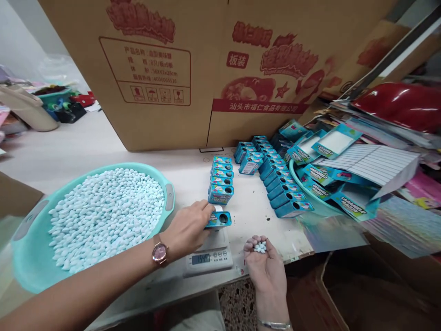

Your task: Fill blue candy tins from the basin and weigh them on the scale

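My left hand point(191, 225), with a watch at the wrist, is closed around the left end of a small blue candy box point(223, 219). That box is over a white digital scale point(220, 261) with digits on its display; whether it rests on the plate I cannot tell. Palm up and fingers curled, my right hand point(267, 266) cups several pale blue candies point(261, 247) to the right of the scale. A wide turquoise basin point(31, 271) full of similar candies stands left of my left hand. Just beyond it is a short row of blue boxes point(220, 194).
A longer row of blue boxes point(289, 207) runs at the right. Beside it, a turquoise basin point(319, 204) holds printed cartons point(353, 202). A large cardboard box point(196, 124) walls off the back. The table's front edge point(303, 255) lies near my right hand.
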Demonstrator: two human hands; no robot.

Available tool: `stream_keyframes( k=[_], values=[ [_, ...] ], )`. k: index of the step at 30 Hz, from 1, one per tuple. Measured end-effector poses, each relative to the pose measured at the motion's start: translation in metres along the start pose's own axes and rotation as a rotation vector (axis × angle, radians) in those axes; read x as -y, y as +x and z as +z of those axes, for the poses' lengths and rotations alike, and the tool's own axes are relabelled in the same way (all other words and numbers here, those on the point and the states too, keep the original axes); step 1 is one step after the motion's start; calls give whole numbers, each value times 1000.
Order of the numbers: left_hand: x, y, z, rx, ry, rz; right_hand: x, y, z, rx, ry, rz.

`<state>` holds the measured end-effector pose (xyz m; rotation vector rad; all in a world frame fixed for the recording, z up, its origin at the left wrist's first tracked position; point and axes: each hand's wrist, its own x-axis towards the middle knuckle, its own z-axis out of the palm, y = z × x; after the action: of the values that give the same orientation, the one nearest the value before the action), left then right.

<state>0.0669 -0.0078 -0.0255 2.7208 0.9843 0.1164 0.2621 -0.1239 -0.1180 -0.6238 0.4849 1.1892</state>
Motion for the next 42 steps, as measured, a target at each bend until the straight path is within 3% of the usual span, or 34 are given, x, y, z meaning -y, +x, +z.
stream_keyframes(
  k=[6,10,24,30,34,37,39,42],
  values=[
    [13,51,1,-86,47,-51,3,1,-5,-23,54,6],
    [22,71,7,-91,73,-56,6,3,-9,-46,76,-30],
    [33,88,22,-67,145,-44,-2,21,-14,-25,69,-18],
    [26,88,31,-72,120,-91,-11,22,-4,71,-63,-14],
    [29,63,5,-168,59,-168,-16,24,-5,135,-130,56],
    [48,15,-28,-295,-63,-214,-22,29,6,232,-255,158],
    [66,-29,-51,-371,-167,-257,-35,32,31,326,-373,232],
    [93,-109,-84,-429,-195,-389,-78,25,87,429,-562,289]
  ],
)
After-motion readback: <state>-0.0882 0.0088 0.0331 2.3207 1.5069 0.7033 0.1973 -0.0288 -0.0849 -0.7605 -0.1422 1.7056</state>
